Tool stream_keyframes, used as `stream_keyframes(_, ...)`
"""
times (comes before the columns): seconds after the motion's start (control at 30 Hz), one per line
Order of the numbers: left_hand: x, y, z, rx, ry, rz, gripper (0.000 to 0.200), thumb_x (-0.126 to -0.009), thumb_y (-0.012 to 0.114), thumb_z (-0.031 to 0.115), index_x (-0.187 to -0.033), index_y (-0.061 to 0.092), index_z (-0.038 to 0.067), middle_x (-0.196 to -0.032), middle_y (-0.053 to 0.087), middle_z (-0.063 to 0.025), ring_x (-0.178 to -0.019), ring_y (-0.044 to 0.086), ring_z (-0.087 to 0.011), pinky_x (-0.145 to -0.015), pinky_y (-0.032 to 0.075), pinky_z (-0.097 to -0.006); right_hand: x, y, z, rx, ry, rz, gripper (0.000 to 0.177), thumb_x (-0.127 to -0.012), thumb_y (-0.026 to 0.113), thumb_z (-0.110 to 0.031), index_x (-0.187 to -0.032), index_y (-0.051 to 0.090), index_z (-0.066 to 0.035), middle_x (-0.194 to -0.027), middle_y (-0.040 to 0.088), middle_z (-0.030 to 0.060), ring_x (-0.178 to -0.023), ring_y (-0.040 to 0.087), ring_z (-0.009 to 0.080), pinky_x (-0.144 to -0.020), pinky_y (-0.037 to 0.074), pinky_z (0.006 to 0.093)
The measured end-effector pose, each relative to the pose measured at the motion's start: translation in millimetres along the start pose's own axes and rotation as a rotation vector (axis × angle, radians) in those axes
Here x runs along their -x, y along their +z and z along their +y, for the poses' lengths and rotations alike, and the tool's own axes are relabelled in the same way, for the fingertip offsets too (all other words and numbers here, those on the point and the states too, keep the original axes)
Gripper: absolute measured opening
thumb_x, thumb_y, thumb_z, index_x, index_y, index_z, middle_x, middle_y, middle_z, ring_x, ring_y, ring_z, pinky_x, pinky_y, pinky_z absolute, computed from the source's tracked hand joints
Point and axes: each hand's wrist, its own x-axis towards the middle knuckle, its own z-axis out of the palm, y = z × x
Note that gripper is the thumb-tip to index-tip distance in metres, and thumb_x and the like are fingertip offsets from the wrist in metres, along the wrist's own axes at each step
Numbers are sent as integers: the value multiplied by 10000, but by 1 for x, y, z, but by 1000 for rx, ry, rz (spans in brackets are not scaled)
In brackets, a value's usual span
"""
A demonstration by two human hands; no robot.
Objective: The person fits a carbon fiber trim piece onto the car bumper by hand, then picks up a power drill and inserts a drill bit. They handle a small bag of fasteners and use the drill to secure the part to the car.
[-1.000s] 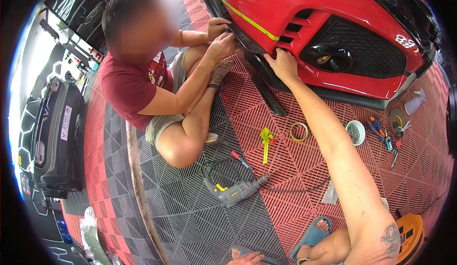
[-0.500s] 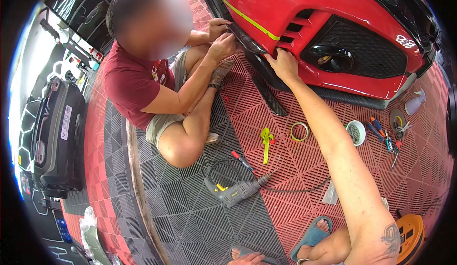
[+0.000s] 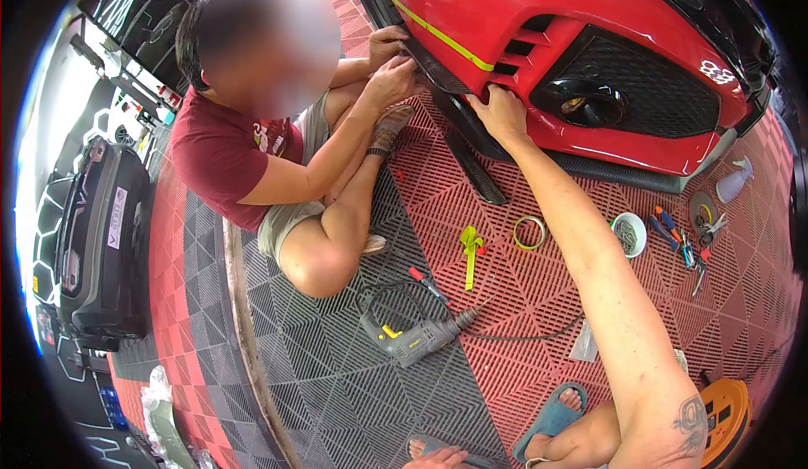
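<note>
My right hand [image 3: 502, 115] reaches up to the lower corner of the red bumper [image 3: 614, 146]. Its fingers are closed on the end of a black trim strip [image 3: 442, 71], just below the bumper's slotted vents; the fingertips are partly hidden. At the bottom edge of the view, my left hand [image 3: 439, 459] lies over my leg with its fingers stretched out, holding nothing visible. Across from me, a seated person in a maroon shirt [image 3: 220, 156] has both hands [image 3: 391, 77] at the other end of the strip. A dark carbon-patterned blade [image 3: 475, 170] hangs beneath.
On the tiled floor [image 3: 337, 385] lie a corded drill [image 3: 417, 338], a marker [image 3: 427, 284], yellow-green tape pieces [image 3: 470, 258], a tape roll [image 3: 529, 233], a cup of screws [image 3: 627, 235], pliers [image 3: 667, 229] and a spray bottle [image 3: 735, 181]. An orange reel [image 3: 725, 423] stands right.
The seated person's head and torso have leaned slightly to the left. Both my hands and the floor items stay where they were.
</note>
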Motion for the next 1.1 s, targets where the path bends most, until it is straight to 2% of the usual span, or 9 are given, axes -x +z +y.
stream_keyframes(0.2,-1,-4,3,-23,34,-5,190,-902,519,239,-923,590,64,-1214,544,-171,-1050,559,-313,-804,495,-392,1,-1,-1,0,-11,17,466,-832,612,-450,-951,618,1,-911,658,222,-907,635,366,-804,493,471)
stream_keyframes(0.37,1,3,-1,-36,4,42,309,-894,524,266,-1079,565,21,-1192,552,-182,-1020,569,-314,-818,485,-387,2,-3,-2,5,-13,24,454,-831,618,-436,-955,617,0,-913,658,222,-907,636,369,-801,496,469)
stream_keyframes(0.5,0,7,-6,-57,14,29,383,-883,541,275,-1139,536,-10,-1184,555,-190,-1020,569,-317,-820,480,-381,2,-2,-1,4,-20,39,446,-832,621,-430,-957,617,-2,-913,659,222,-896,639,371,-793,500,467)
stream_keyframes(0.7,0,-3,1,-97,99,31,350,-871,537,216,-1143,540,-5,-1163,567,-170,-1019,570,-297,-810,480,-354,0,3,3,-24,-24,37,466,-827,620,-449,-960,618,-2,-927,657,226,-907,637,373,-798,499,464)
stream_keyframes(0.8,4,3,0,-63,50,40,346,-867,516,172,-1165,537,-2,-1182,561,-154,-1038,560,-291,-823,474,-355,-1,2,3,-29,-15,24,478,-824,620,-460,-965,617,-3,-934,655,228,-917,633,374,-807,496,465)
stream_keyframes(0.9,7,5,3,-8,-74,-46,367,-866,499,147,-1196,519,-11,-1203,553,-164,-1070,546,-302,-859,457,-357,-2,-1,4,-40,-16,-13,484,-821,623,-457,-975,611,1,-949,651,232,-931,628,377,-818,491,470)
stream_keyframes(0.97,11,-1,6,-60,55,28,372,-868,471,114,-1213,502,-24,-1200,554,-182,-1069,550,-316,-881,444,-363,-3,-4,6,-49,-25,-37,483,-820,627,-450,-980,606,5,-959,648,235,-938,625,380,-822,488,474)
stream_keyframes(1.03,13,0,6,-47,48,36,384,-862,484,120,-1216,497,-28,-1194,555,-190,-1068,552,-322,-889,440,-363,-5,-2,13,-65,-107,-73,489,-826,628,-410,-1054,583,20,-990,639,245,-951,618,386,-829,482,481)
stream_keyframes(1.1,15,1,8,-32,42,42,396,-855,497,125,-1218,492,-33,-1189,557,-199,-1066,554,-327,-897,436,-362,-6,-1,18,-122,-96,-121,497,-829,628,-385,-1101,565,26,-969,643,244,-948,615,391,-825,476,487)
